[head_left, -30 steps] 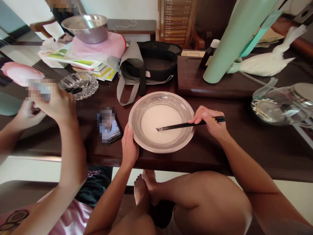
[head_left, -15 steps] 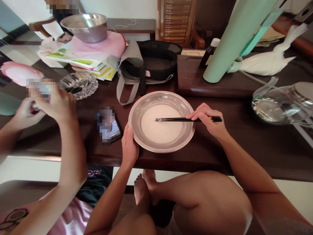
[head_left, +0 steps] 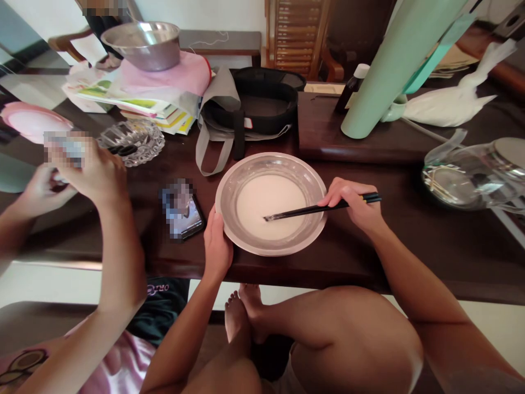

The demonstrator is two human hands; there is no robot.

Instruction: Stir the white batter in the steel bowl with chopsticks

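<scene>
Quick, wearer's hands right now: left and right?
Left hand: against the left edge of the metal bowl; grip cannot be told.
Right hand: closed, holding black chopsticks.

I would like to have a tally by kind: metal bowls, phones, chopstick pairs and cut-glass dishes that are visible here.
Metal bowls, front bowl and back bowl: 2
Phone: 1
Chopstick pair: 1
Cut-glass dish: 1
Total: 5

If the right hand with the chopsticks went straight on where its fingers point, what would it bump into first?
Most likely the rim of the bowl, which the right hand overlaps in the picture. Whether it would bump or pass above is unclear.
</scene>
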